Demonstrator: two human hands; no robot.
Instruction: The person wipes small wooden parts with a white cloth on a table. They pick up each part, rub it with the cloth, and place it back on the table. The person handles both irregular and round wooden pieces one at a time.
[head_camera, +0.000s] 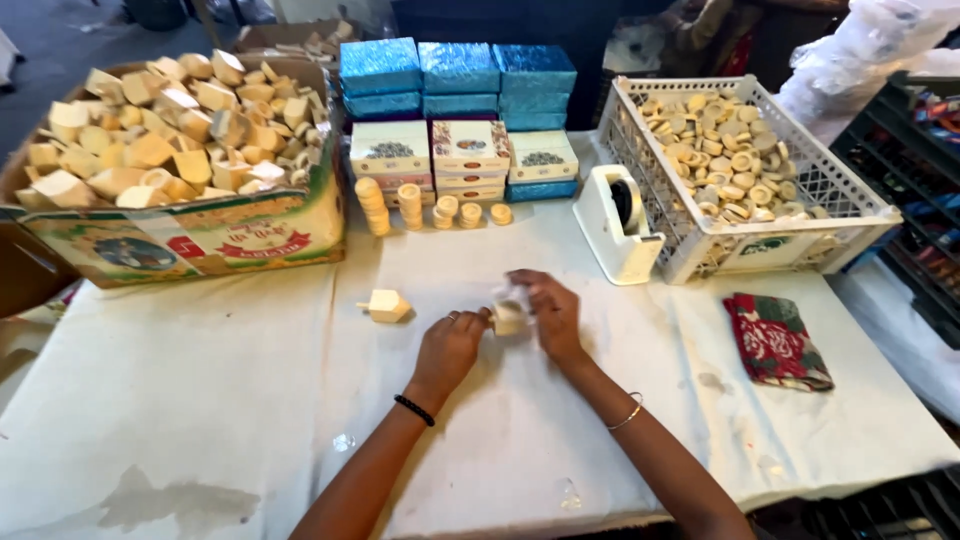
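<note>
1. Two hands meet at the middle of the white table (200, 420): your left hand (450, 348) and your right hand (552, 312) both pinch one small pale block (509, 319) between the fingertips, so both are closed on it and it sits just above the cloth.
2. A scrap of clear wrap (505, 293) shows at the block's 12 o'clock, touching your right fingers; how far it goes round the block cannot be told.
3. At 9 o'clock from your left hand, a second pale block (385, 306) lies alone on the table, near but apart.
4. At 10 o'clock, a big cardboard box (200, 240) stands heaped with many such pale blocks.
5. At 12 o'clock, short stacks of round pale discs (410, 206) stand in a row, and behind them cream printed boxes (467, 150) rest on and beside shiny blue boxes (458, 68).
6. At 1 o'clock, a white tape dispenser (618, 225) stands just beside a white plastic crate (800, 215) filled with round discs.
7. At 3 o'clock from your right hand, a folded red and green cloth (775, 340) lies flat, well apart.
8. A black band circles your left wrist, a thin bangle your right.
</note>
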